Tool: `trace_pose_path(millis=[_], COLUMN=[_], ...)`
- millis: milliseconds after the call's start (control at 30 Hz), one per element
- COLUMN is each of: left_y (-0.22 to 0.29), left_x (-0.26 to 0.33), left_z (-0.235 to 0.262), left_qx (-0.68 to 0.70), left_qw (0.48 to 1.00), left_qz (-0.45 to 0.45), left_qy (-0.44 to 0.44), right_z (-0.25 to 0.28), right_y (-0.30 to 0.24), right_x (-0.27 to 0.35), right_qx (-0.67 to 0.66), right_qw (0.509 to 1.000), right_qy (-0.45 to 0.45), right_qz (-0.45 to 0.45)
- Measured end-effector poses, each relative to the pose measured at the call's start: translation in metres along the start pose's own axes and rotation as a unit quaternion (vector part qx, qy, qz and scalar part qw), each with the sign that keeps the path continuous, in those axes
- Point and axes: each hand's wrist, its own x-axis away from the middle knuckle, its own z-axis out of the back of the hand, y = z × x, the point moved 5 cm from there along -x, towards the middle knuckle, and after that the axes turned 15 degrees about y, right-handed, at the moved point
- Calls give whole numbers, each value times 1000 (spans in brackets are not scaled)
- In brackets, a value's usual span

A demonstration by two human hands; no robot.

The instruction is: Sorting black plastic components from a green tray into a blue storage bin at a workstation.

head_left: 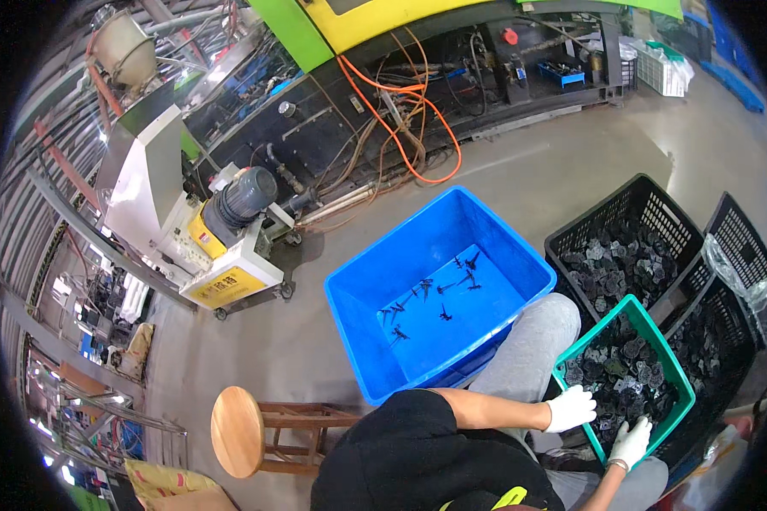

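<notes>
Reaching into the green bin (677, 375): left hand (571, 410) at its left edge, dark parts (615, 375) to its right; right hand (631, 443) nearer, touching those by the near corner. Fingers half-curled; pinching, cannot tell.

Fingertips of the right hand (631, 443) lost among dark parts (618, 375) in the green crate (666, 349), any hold unclear; right forearm (603, 494) cut by the lower edge; left hand (571, 410) at crate's side, grip unreadable; single parts overlapped, too small to make out; grey trouser leg (533, 341) hides some of the blue bin's (358, 324) near side; yellow-green machine (375, 25) cropped at top.
</notes>
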Motion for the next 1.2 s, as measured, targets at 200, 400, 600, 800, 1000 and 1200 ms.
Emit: trace_pose_path(millis=[200, 400, 600, 800, 1000, 1200], left_y=[-9, -17, 5, -15, -51, -36], left_x=[0, -10, -49, -51, -45, -31], left_z=[-1, 0, 40, 19, 39, 1], left_qx=[2, 91, 191, 432, 582, 742], left_qw=[999, 994, 979, 889, 686, 455], left_qz=[-28, 1, 50, 152, 423, 486], left_qy=[22, -61, 42, -20, -104, -81], right_z=[21, 12, 14, 63, 50, 46], right_y=[-13, -10, -28, -78, -102, -76], right_x=[-8, -7, 20, 11, -11, 9], right_qx=[-16, -321, -371, -440, -513, -542], right_qw=[996, 931, 928, 883, 814, 783], right_qy=[-62, -68, -46, -114, -164, -63], right_qz=[-57, -158, -14, -121, -217, -299])
